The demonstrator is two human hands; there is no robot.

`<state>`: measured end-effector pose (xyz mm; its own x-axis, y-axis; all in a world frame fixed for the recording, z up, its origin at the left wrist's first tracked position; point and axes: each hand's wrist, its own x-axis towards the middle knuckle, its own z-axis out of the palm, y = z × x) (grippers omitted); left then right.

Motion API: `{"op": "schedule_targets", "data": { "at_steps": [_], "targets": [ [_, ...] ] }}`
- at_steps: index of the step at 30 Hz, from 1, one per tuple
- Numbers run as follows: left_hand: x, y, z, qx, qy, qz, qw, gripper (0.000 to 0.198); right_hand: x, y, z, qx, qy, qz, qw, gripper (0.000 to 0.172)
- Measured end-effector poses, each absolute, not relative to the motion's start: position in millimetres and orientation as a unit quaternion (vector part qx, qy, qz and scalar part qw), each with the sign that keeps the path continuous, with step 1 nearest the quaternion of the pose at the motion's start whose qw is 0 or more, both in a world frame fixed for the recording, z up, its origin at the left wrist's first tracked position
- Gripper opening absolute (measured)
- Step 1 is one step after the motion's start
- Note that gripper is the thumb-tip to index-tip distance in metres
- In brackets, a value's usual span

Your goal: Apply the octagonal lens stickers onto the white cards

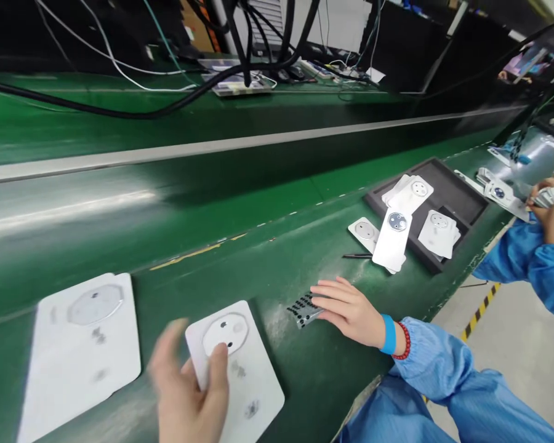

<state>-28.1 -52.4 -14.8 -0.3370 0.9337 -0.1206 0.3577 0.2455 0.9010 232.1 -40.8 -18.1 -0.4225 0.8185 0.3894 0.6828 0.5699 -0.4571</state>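
My left hand (191,384), partly blurred, is closed on a white socket plate (253,394) low in the view. Its thumb presses near the plate's eight-sided socket face, which has two dark holes. To the left, a pair or stack of similar white plates (83,344) lies overlapped on the green bench. My right hand (348,307), with a blue wristband and a red bead bracelet, has its fingertips on a small clear sheet of black dots (305,309). The fingers cover the sheet's right end, and the thumb is partly hidden.
A dark grey tray (471,197) at the right holds white socket plates. More plates (390,243) and a thin black tool (356,256) lie beside it. A co-worker's hands (551,212) hold plates at the far right. Black cables (231,71) hang over the bench's back.
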Motion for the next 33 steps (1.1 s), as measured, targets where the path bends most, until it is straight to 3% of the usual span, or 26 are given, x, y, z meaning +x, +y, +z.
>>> {"op": "schedule_targets", "data": {
  "at_steps": [3, 8, 12, 18, 23, 28, 33],
  "targets": [
    [-13, -52, -16, 0.510, 0.664, 0.344, 0.425, 0.038, 232, -44, 0, -0.434, -0.835, 0.092, 0.324, 0.027],
    [17, -54, -3, 0.457, 0.593, 0.387, 0.538, 0.037, 229, -46, 7, -0.378, -0.870, 0.077, 0.308, 0.027],
    [25, -53, 2, 0.455, 0.575, 0.391, 0.556, 0.027, 228, -45, 2, -0.361, -0.877, 0.113, 0.297, 0.029],
    [22, -55, 2, 0.481, 0.582, 0.384, 0.531, 0.027, 220, -42, 11, -0.360, -0.835, 0.213, 0.357, 0.019],
    [24, -54, 3, 0.492, 0.596, 0.383, 0.506, 0.022, 215, -32, 19, -0.367, -0.814, 0.298, 0.337, 0.013],
    [21, -56, -2, 0.495, 0.585, 0.373, 0.523, 0.027, 202, -27, 6, -0.355, -0.824, 0.199, 0.395, 0.020],
    [9, -53, -27, 0.396, 0.638, 0.352, 0.559, 0.046, 193, -25, -12, -0.339, -0.897, 0.081, 0.271, 0.020]
  ]
}}
